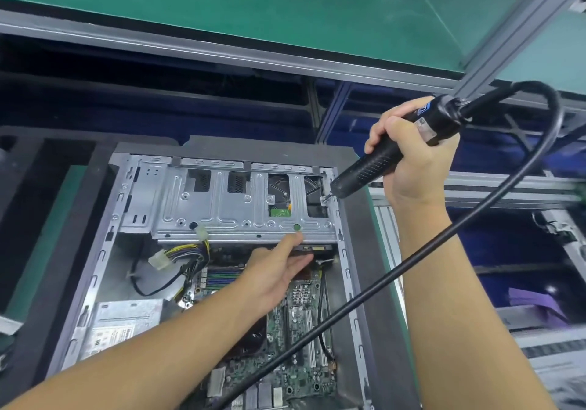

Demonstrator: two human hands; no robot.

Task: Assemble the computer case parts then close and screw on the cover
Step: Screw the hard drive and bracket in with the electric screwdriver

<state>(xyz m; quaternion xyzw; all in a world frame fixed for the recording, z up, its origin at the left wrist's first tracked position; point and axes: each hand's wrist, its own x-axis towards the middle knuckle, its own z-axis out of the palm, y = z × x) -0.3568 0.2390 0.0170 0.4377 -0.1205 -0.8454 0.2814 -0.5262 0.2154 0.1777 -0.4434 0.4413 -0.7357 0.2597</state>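
The case (103, 251) lies open on its side in a dark mat (355, 168) on the green desk (44, 235). The cover is not on it.

Inside the case, at the 12 o'clock end, sits a flat metal cage (222, 210). It runs from wall to wall. It has four holes in its top, and dark parts show through them. A green dot (297, 227) is near its 6 o'clock edge.

Under the cage, at 9 o'clock, a bunch of wires (193, 254) hangs out with a white plug (157, 262) on it. At 7 o'clock in the case is a gray power box (123, 324). The green board (301, 365) fills the 5 o'clock part of the case floor.

The left hand (276, 270) reaches in over the board. Its fingers are straight and hold nothing. One fingertip touches the cage edge just below the green dot.

The right hand (412, 159) is wrapped tight round a black screwdriver (380, 159). The screwdriver is tilted, and its tip is down on a screw (327, 199) at the 1 o'clock corner of the case, on a small tab of the cage. A black cord (412, 252) comes from the top of the screwdriver, loops round at 2 o'clock and runs down across the case toward 6 o'clock.
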